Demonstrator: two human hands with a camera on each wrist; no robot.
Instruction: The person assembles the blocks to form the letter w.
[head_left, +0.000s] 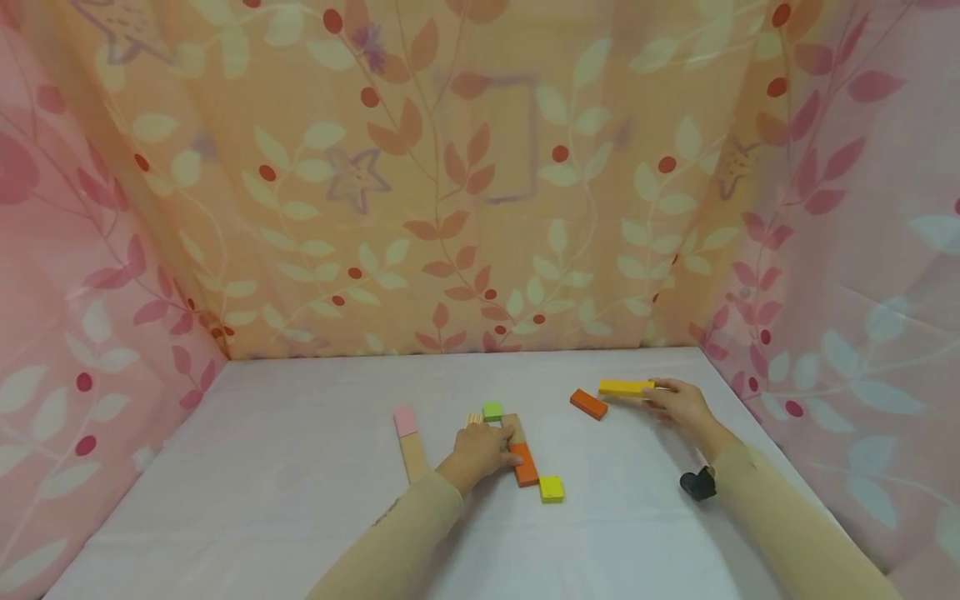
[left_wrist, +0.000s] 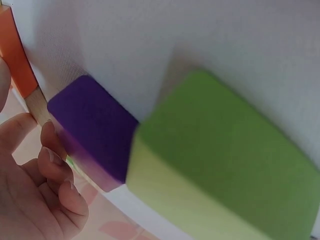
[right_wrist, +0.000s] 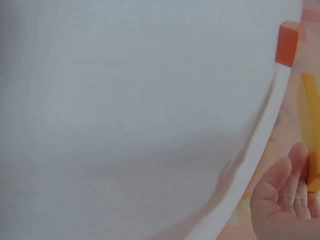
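In the head view my right hand pinches one end of a long yellow block above the table's far right. The right wrist view shows thumb and fingers at the lower end of the same yellow block. My left hand lies beside a row made of a plain wooden block and an orange block. Its index finger reaches the wooden block and its thumb the orange one; the other fingers curl loosely. A purple block and a green block stand nearby, hidden by the left arm in the head view.
A second orange block lies left of the yellow one. Around the left hand are a pink block, a plain wooden strip, a light green block and a yellow-green block. Patterned curtains surround the table.
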